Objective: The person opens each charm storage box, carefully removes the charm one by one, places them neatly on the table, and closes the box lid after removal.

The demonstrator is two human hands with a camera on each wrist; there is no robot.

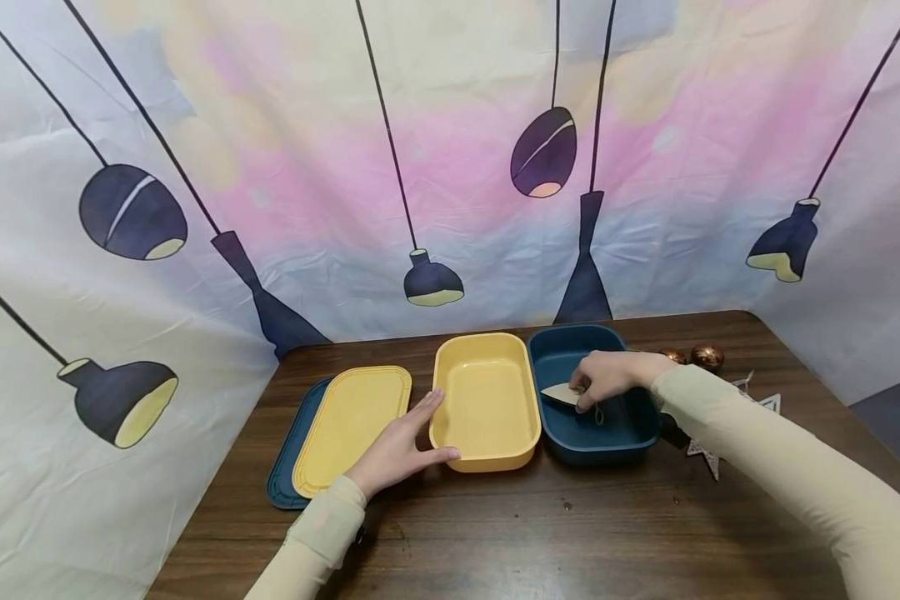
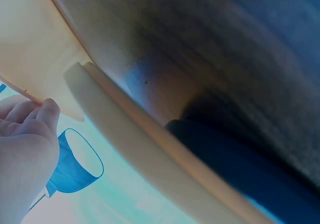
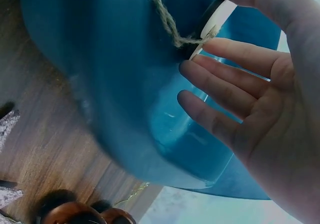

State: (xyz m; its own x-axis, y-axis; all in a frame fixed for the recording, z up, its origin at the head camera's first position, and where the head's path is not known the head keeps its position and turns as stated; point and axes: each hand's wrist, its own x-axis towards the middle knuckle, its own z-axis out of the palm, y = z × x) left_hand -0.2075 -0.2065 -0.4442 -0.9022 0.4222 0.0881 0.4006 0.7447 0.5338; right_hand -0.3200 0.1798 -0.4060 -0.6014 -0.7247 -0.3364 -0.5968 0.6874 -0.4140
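My right hand (image 1: 607, 377) pinches a flat, pale, pointed wooden ornament (image 1: 559, 394) between thumb and fingers, inside the blue container (image 1: 588, 456). A twine loop (image 3: 167, 22) hangs from the ornament in the right wrist view, where its dark side also shows. The lower fingers of that hand are spread apart. Left of the blue container stands a yellow container (image 1: 487, 400) with a bare inner floor. My left hand (image 1: 401, 446) rests against its left side, fingers fairly straight along the wall and thumb at the front corner.
A yellow lid (image 1: 360, 425) lies over a blue lid (image 1: 285, 483) on the wooden table (image 1: 525, 542) at left. Right of the blue container are shiny copper balls (image 1: 708, 357) and a glittery star (image 1: 708, 458), partly behind the right sleeve. A printed cloth (image 1: 480, 208) hangs behind.
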